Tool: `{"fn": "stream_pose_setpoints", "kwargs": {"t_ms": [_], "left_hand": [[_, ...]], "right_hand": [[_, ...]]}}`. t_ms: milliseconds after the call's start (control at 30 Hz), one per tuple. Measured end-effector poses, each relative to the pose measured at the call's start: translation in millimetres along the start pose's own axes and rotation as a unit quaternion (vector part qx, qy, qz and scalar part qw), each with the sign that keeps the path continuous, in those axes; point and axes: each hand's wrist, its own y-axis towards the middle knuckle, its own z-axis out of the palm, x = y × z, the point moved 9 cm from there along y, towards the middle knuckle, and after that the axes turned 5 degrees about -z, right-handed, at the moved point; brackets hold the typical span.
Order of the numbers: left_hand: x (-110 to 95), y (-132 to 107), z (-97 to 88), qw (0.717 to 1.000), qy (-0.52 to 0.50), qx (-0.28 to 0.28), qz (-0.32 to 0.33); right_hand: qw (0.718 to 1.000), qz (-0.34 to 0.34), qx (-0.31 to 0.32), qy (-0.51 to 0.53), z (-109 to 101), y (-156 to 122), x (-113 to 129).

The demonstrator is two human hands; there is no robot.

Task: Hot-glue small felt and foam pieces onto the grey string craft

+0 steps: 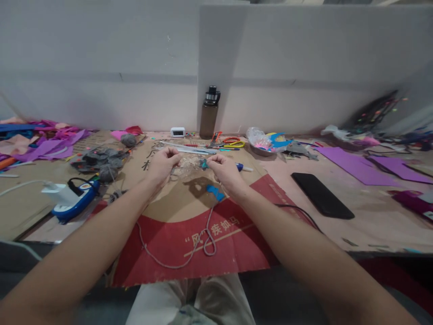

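Over the cardboard sheet [162,207], my left hand [164,164] is closed in a pinch; what its fingertips hold is too small to make out. My right hand [223,174], level with it, pinches a small teal piece [203,164] between thumb and forefinger. Just below the right hand lies a bright blue scrap [215,193], apparently felt, with notched edges. Grey yarn [210,246] runs from beside that scrap, loops over the red part of the cardboard and curves up toward my left forearm. A crumpled clear plastic bag [187,166] shows between the hands.
Scissors [233,143] and pens lie beyond my hands, before a dark bottle [209,113]. At left are a blue power strip [76,203], a grey yarn ball [108,173] and colored scraps [67,144]. A black phone [321,195] and purple sheets [355,167] lie right.
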Motion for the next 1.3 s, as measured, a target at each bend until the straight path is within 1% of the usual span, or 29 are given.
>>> {"fn": "stream_pose_setpoints", "kwargs": {"t_ms": [100,167,267,333,367,400,467,600,700,767,867,967,1067,1100,1200,1300], "left_hand": [[-3.2,3.4,-4.7,0.999,-0.035,-0.006,-0.003],[-12.1,7.5,-11.3,0.997,-0.067,-0.013,0.021],[-27.5,12.2,-26.4,0.991,-0.108,-0.051,0.067],[-31.0,12.5,-32.1,0.988,-0.111,-0.073,0.077],[-30.2,11.8,-31.6,0.989,-0.103,-0.076,0.075],[-27.7,10.4,-29.5,0.991,-0.090,-0.076,0.070],[-19.6,6.2,-19.1,0.996,-0.055,-0.053,0.056],[5.9,-4.2,0.4,1.000,0.010,-0.025,0.000],[19.1,-9.0,6.9,0.999,0.036,-0.017,-0.029],[25.1,-9.7,8.6,0.999,0.029,-0.009,-0.044],[28.5,-9.7,9.4,0.999,0.017,0.001,-0.048],[32.6,-12.1,12.6,0.998,0.030,0.016,-0.059],[35.3,-16.9,22.1,0.995,0.053,0.057,-0.056],[35.7,-18.2,23.8,0.995,0.058,0.062,-0.052],[36.2,-20.3,27.1,0.993,0.080,0.073,-0.050],[30.9,-19.9,26.9,0.993,0.082,0.071,-0.038]], "right_hand": [[1.000,-0.007,-0.001,-0.002,-1.9,0.5,2.2],[1.000,-0.009,-0.001,0.003,-2.0,0.0,3.1],[1.000,-0.005,0.003,0.016,1.0,-2.2,1.7],[1.000,-0.001,0.010,0.013,4.6,-4.4,-0.4],[1.000,0.001,0.014,0.008,6.3,-5.5,-1.4],[1.000,0.002,0.018,0.002,8.0,-6.7,-2.2],[1.000,0.005,0.025,-0.008,10.5,-8.7,-3.5],[0.999,0.016,0.028,-0.003,10.5,-10.3,-3.5],[0.999,0.025,0.016,0.012,6.7,-9.7,-1.7],[0.999,0.036,0.004,0.018,3.4,-9.6,-1.3],[0.998,0.055,-0.006,0.028,0.9,-10.6,-2.6],[0.998,0.057,0.000,0.030,2.9,-12.1,-3.5],[0.998,0.067,0.004,0.022,5.3,-13.8,-7.0],[0.997,0.071,0.004,0.017,5.8,-14.2,-8.3],[0.997,0.072,0.002,0.004,5.8,-13.8,-9.5],[0.998,0.059,-0.006,0.002,2.9,-11.9,-8.0]]}}
